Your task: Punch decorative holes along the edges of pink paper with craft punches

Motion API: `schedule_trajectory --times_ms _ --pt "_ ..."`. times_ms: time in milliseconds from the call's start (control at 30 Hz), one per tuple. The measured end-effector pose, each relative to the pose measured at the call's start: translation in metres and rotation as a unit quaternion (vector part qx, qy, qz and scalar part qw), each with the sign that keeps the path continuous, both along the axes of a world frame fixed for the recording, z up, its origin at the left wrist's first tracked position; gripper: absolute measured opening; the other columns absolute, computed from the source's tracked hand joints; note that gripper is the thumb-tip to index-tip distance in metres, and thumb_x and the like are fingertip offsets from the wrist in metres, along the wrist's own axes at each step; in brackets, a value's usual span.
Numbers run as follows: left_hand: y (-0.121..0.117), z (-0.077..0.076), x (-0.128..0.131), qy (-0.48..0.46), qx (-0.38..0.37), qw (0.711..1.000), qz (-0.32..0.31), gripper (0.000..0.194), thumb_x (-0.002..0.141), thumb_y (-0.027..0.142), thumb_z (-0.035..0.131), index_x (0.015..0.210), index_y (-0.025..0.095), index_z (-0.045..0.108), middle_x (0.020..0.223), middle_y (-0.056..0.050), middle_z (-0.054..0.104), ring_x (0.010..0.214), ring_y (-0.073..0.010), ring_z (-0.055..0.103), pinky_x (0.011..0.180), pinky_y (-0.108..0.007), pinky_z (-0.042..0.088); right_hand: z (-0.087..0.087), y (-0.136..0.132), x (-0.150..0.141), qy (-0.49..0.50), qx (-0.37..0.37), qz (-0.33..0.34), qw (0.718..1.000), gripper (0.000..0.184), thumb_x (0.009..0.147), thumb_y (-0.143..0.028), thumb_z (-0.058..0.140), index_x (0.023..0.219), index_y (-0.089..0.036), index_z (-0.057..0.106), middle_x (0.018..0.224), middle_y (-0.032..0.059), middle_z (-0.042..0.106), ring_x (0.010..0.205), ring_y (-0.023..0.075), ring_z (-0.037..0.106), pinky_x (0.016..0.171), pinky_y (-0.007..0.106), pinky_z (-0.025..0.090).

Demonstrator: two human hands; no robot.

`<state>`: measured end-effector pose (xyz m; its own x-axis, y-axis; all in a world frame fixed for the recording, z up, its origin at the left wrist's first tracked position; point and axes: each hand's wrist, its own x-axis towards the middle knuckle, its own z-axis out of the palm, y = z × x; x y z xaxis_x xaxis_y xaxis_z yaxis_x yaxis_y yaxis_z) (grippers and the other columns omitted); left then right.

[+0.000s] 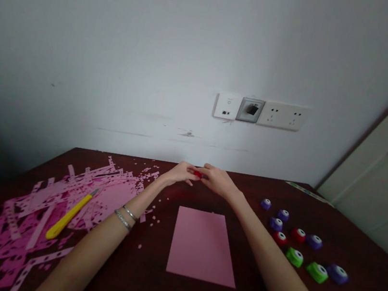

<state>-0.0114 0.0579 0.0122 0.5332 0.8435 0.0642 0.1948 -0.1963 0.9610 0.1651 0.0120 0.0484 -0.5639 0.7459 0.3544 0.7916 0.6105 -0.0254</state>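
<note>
Near the table's far edge, my left hand and my right hand meet around a small red paper punch. Fingers of both hands are closed on it and cover most of it, so only a bit of red shows. Below them, between my forearms, a pink paper sheet lies flat on the dark table. Tiny punched pink pieces are scattered to the left of the sheet, some close to my left wrist, which wears two bracelets.
At left, a heap of pink punched strips spreads over the table, with a yellow craft knife on top. Several purple, red and green paper punches stand to the right. Behind is a wall with sockets.
</note>
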Motion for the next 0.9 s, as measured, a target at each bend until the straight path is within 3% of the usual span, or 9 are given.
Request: schedule_trajectory --times_ms 100,200,300,500,667,800,900 --pt "0.007 -0.011 -0.002 0.044 0.085 0.994 0.056 0.025 0.064 0.014 0.067 0.087 0.012 0.059 0.082 -0.006 0.065 0.076 -0.0160 0.060 0.071 -0.034 0.050 0.015 0.002 0.017 0.042 -0.035 -0.025 0.998 0.041 0.078 -0.020 0.058 0.118 -0.024 0.056 0.092 0.0061 0.063 0.078 0.0167 0.059 0.063 0.023 0.040" --pt "0.015 -0.023 -0.003 0.140 0.231 0.958 0.096 0.024 0.065 0.018 0.067 0.088 0.013 0.059 0.088 -0.007 0.064 0.085 -0.0194 0.058 0.082 -0.038 0.044 0.033 -0.006 0.043 0.082 -0.109 -0.062 0.989 0.035 0.075 -0.024 0.061 0.109 -0.019 0.062 0.085 0.0057 0.067 0.073 0.0167 0.060 0.062 0.025 0.043" --pt "0.021 -0.032 -0.003 0.200 0.308 0.924 0.111 0.025 0.065 0.025 0.068 0.086 0.014 0.062 0.093 -0.009 0.063 0.091 -0.0226 0.055 0.086 -0.039 0.040 0.040 -0.025 0.071 0.065 -0.220 -0.105 0.968 0.027 0.071 -0.023 0.063 0.096 -0.017 0.066 0.079 0.0057 0.067 0.057 0.0137 0.058 0.050 0.023 0.042" --pt "0.028 -0.040 -0.003 0.248 0.286 0.922 0.086 0.019 0.067 0.029 0.065 0.081 0.015 0.065 0.085 -0.006 0.065 0.083 -0.0209 0.058 0.079 -0.031 0.043 0.014 -0.066 0.108 -0.018 -0.362 -0.204 0.909 0.039 0.060 -0.029 0.070 0.096 -0.016 0.062 0.079 0.0056 0.066 0.049 0.0124 0.055 0.039 0.021 0.038" --pt "0.027 -0.041 -0.003 0.274 0.293 0.911 0.091 0.032 0.071 0.029 0.062 0.100 0.016 0.062 0.098 -0.008 0.064 0.088 -0.0216 0.057 0.080 -0.031 0.041 0.006 -0.085 0.106 -0.085 -0.445 -0.264 0.852 0.041 0.056 -0.029 0.072 0.093 -0.017 0.058 0.076 0.0048 0.063 0.048 0.0133 0.054 0.039 0.024 0.042" --pt "0.023 -0.035 -0.006 0.292 0.286 0.905 0.117 0.049 0.071 0.035 0.061 0.113 0.013 0.052 0.098 -0.010 0.062 0.090 -0.0240 0.056 0.079 -0.033 0.042 0.003 -0.083 0.100 -0.102 -0.434 -0.274 0.852 0.036 0.057 -0.021 0.071 0.090 -0.016 0.058 0.078 0.0051 0.061 0.047 0.0136 0.055 0.041 0.027 0.044" --pt "0.018 -0.020 -0.010 0.279 0.271 0.909 0.151 0.059 0.075 0.045 0.056 0.119 0.009 0.045 0.092 -0.011 0.061 0.089 -0.0242 0.055 0.078 -0.035 0.042 -0.002 -0.076 0.104 -0.105 -0.423 -0.256 0.863 0.035 0.057 -0.022 0.072 0.090 -0.015 0.060 0.071 0.0043 0.061 0.049 0.0154 0.056 0.042 0.027 0.044"
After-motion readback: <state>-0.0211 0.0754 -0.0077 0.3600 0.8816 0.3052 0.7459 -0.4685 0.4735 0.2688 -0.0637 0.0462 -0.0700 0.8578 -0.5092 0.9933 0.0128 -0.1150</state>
